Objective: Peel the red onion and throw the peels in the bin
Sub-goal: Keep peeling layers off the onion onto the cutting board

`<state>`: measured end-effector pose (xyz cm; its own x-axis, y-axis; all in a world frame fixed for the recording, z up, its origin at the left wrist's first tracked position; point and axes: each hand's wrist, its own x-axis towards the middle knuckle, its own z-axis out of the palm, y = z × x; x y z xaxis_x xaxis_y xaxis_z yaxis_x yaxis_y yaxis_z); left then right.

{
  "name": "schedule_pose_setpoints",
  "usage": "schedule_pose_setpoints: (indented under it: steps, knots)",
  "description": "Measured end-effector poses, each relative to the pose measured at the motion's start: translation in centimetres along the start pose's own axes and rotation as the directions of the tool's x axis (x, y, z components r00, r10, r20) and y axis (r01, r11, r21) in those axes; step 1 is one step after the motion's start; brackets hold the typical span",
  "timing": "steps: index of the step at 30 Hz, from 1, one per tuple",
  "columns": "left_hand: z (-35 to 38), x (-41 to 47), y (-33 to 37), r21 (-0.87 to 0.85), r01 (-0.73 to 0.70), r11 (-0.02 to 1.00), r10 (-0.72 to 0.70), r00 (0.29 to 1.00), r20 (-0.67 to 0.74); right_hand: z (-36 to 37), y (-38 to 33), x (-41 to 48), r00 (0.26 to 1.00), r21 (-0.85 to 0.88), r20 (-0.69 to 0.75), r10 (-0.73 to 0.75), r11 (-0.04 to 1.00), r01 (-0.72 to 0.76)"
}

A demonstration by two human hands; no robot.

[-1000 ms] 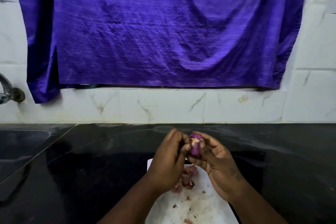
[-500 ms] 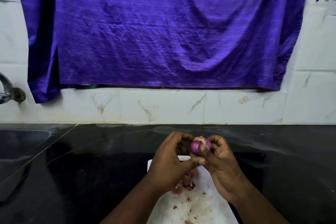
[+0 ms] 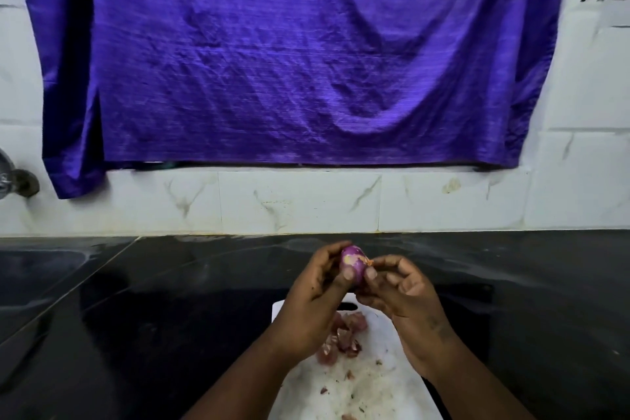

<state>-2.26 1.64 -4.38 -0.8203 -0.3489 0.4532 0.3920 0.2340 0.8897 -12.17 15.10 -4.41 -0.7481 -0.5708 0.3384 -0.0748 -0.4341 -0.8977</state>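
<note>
Here the left hand [image 3: 313, 303] grips the red onion [image 3: 353, 262] in the air, above the far end of a white cutting board [image 3: 402, 382] that lies on the black bench [image 3: 170, 317]. Its fingers [image 3: 332, 251] curl round the back of the bulb and the thumb presses on the near face. The onion is small and glossy purple, with a pale yellowish patch high on the side towards the camera. The right hand [image 3: 405, 297] sits just beside it on the right. Its thumb and forefinger pinch a small orange-brown scrap of skin [image 3: 368, 261] at the onion's right edge, and the other fingers are loosely bent. Whether that scrap is joined to the bulb or already free cannot be told. Below the hands a heap of pinkish peels [image 3: 344, 337] lies on the board, partly hidden by the left wrist, with smaller flecks scattered towards the near edge. Behind the bench rises a white tiled wall [image 3: 306, 201] with a large purple cloth [image 3: 289, 61] hanging over most of it. At the far left a metal tap [image 3: 13, 181] juts from the wall over a dark sink [image 3: 37, 266] set into the bench.
</note>
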Motion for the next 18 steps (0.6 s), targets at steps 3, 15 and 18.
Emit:
schedule_pose_setpoints:
  steps: [3, 15, 18]
  knots:
    - [-0.2, 0.0, -0.2, 0.027, 0.003, 1.000, -0.003, 1.000, 0.004, -0.1, 0.0, 0.2, 0.999, -0.083, -0.010, -0.042, 0.996, 0.042]
    - [-1.0, 0.0, -1.0, 0.512, -0.082, 0.855, 0.076, 0.997, 0.032, -1.4, 1.2, 0.1, 0.902, -0.786, 0.144, -0.408, 0.506, 0.354]
    - [-1.2, 0.1, -1.1, 0.566, -0.082, 0.820, 0.077, 0.996, 0.033, -1.3, 1.0, 0.0, 0.906, -0.850, 0.177, -0.385, 0.404, 0.338]
